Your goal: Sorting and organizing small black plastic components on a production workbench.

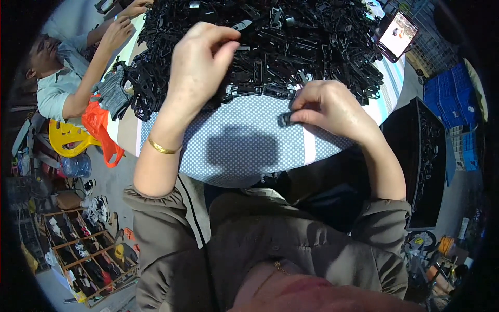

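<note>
A big heap of small black plastic parts (296, 52) covers the far side of the table. Over its near left part is my left hand (197, 65), thumb and forefinger drawn together; whether something small is between them I cannot make out. Just beyond those fingertips shows a pale grey piece (241, 25). At the heap's near edge, my right hand (335, 110) is closed, with a small black plastic part (284, 119), somewhat blurred, pinched between thumb and fingers above the cloth.
A dotted blue-grey cloth (234, 117) covers the table's near side. A phone (398, 34) stands at the far right. On the left another person (70, 83) reaches over the heap, near a red plastic bag (97, 122) and yellow stool (67, 138). A black bin (427, 166) stands at right.
</note>
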The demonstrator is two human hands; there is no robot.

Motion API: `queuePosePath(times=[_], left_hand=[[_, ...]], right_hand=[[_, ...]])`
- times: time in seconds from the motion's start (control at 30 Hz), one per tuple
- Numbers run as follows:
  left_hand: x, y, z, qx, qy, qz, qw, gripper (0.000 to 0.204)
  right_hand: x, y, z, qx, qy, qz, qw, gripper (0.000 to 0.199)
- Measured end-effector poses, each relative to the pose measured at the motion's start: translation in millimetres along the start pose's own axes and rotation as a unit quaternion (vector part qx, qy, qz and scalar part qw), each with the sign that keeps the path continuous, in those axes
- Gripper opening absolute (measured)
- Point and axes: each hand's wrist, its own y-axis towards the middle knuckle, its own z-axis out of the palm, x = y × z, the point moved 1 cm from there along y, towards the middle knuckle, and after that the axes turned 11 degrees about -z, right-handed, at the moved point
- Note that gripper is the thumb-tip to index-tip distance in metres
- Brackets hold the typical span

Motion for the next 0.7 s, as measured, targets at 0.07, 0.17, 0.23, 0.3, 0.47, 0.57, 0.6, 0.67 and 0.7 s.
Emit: queuePosePath(times=[0.07, 0.17, 0.23, 0.3, 0.47, 0.57, 0.6, 0.67, 0.7], left_hand=[[6.2, 3.6, 0.5, -0.059, 0.070, -0.021, 0.996, 0.019], [19.8, 12.7, 14.7, -0.111, 0.163, 0.099, 0.975, 0.027], [19.5, 14.3, 26.7, -0.093, 0.192, 0.109, 0.971, 0.030], [18.4, 13.9, 32.4, -0.086, 0.217, 0.111, 0.966, 0.023], [7.1, 11.2, 21.5, -0.152, 0.188, 0.105, 0.965, 0.021], [4.7, 7.0, 15.9, -0.133, 0.049, 0.055, 0.988, 0.020], [-2.3, 1.7, 13.3, -0.080, -0.046, -0.019, 0.996, 0.019], [-0.5, -5.2, 16.3, 0.043, -0.218, -0.136, 0.965, 0.025], [-3.0, -7.0, 14.6, 0.044, -0.220, -0.134, 0.965, 0.025]], right_hand=[[2.5, -1.5, -2.5, 0.002, 0.032, -0.028, 0.999, 0.021], [-0.4, -0.3, -10.9, -0.017, 0.045, 0.021, 0.999, 0.016], [1.9, 1.5, -18.7, -0.070, 0.009, 0.052, 0.996, 0.015], [-2.1, -0.5, -22.5, -0.093, -0.085, 0.062, 0.990, 0.014], [-9.9, -0.9, -20.4, -0.096, -0.151, 0.055, 0.982, 0.014], [-9.1, 3.9, -9.6, -0.128, -0.150, 0.039, 0.980, 0.019], [-9.3, 4.6, -4.3, -0.119, -0.183, 0.047, 0.975, 0.020], [-10.4, 4.2, 2.4, -0.088, -0.213, 0.043, 0.972, 0.022], [-6.9, 4.9, 3.6, -0.079, -0.211, 0.055, 0.973, 0.021]])
